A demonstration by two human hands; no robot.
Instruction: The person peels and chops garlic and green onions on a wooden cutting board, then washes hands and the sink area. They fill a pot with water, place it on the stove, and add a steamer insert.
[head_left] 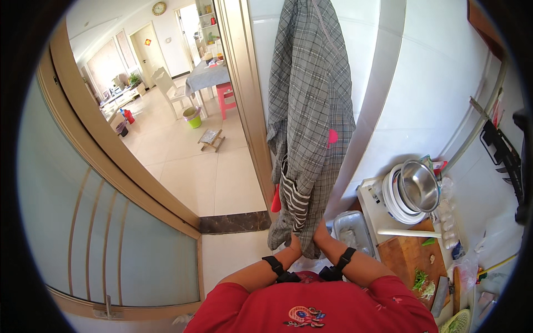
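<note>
A grey plaid cloth garment (310,95) with a striped pocket hangs against the wall straight ahead. My left hand (295,243) and my right hand (320,231) are both at its lower end, close together. The cloth covers most of the fingers of each, so their grip cannot be made out. Both forearms reach forward and bear black straps. Just right of my right hand stands a grey plastic bin (354,233) with a clear liner.
At right, a counter carries a steel bowl (419,185) on stacked plates, a wooden cutting board (410,254) with chopped greens, and a cleaver (440,297). A sliding glass door (137,245) stands at left. Beyond the doorway are a stool, a green bucket (193,118) and a table.
</note>
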